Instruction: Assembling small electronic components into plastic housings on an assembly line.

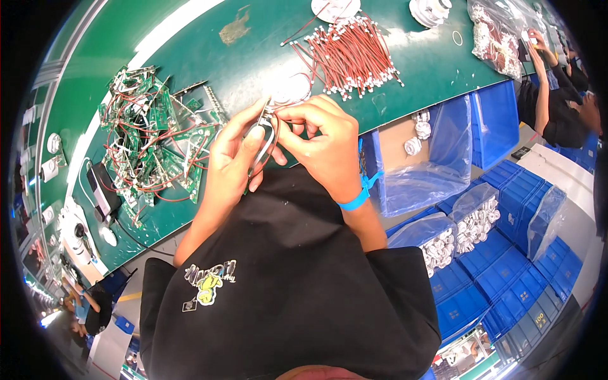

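Observation:
Close in front of my chest, my left hand [235, 152] is closed round a small narrow circuit board [267, 120], thumb on top. A red and black wire [277, 130] loops down from it. My right hand [326, 138], with a blue band at the wrist, pinches at the board's upper end where the wire meets it; its fingertips hide the exact grip. Just beyond the hands lies a round white part [292, 90], washed out by glare. Left of my hands a heap of green circuit boards [161, 136] with red wires covers the table.
A pile of red wire leads [351, 57] with white plugs lies ahead on the green table [253, 54]. White round housings [430, 11] stand at the far edge. On the right are a lined blue bin [430, 183] and several blue crates [472, 272]. A co-worker's arm [541, 88] shows far right.

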{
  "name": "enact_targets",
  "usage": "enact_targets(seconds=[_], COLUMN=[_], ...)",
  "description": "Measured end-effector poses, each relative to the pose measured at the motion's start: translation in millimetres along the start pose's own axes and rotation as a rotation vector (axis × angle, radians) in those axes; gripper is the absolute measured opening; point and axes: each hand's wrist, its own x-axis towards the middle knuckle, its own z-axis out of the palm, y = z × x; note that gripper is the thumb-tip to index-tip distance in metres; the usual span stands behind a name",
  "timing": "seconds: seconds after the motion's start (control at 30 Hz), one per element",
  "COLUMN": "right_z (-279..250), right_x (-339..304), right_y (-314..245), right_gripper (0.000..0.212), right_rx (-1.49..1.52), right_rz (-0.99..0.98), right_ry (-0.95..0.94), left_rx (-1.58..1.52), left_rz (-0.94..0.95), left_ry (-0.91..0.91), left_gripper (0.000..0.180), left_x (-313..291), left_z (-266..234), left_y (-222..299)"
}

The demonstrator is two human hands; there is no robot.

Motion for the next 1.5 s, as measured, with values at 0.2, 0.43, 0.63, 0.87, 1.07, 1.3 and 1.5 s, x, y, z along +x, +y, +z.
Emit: enact_targets(seconds=[0.2, 0.43, 0.63, 0.87, 1.07, 1.3, 1.5], right_z=[2.0, -2.7, 1.7, 7.9, -3.1, -32.8, -12.9], right_x=[-1.2, 2.1, 0.1, -5.7, 5.2, 13.4, 11.6], right_y=[6.6, 4.6, -3.6, -1.2, 0.0, 44.1, 55.5], right_gripper=[0.018, 0.018, 0.016, 0.013, 0.020, 0.020, 0.011], right_rx=[0.023, 0.011, 0.059, 0.129, 0.205, -0.614, -0.516], right_rz=[-0.096, -0.128, -0.005, 0.062, 0.114, -0.016, -0.029], right_ry=[0.038, -0.005, 0.070, 0.016, -0.132, 0.133, 0.185], left_rx=[-0.073, 0.061, 0.032, 0.142, 0.191, 1.139, 1.191], left_rz=[-0.058, -0.008, -0.036, 0.008, 0.020, 0.519, 0.392], left_ry=[0.015, 0.051, 0.109, 0.148, 0.098, 0.146, -0.178], left_gripper=[0.046, 0.046, 0.045, 0.044, 0.041, 0.099, 0.063], left_x=[-0.7, -5.0, -6.2, -10.7, -3.7, 33.5, 79.8], left_z=[2.2, 8.3, 7.1, 4.2, -5.9, 4.6, -2.1], left_y=[9.2, 10.4, 6.7, -8.5, -0.6, 29.1, 40.0])
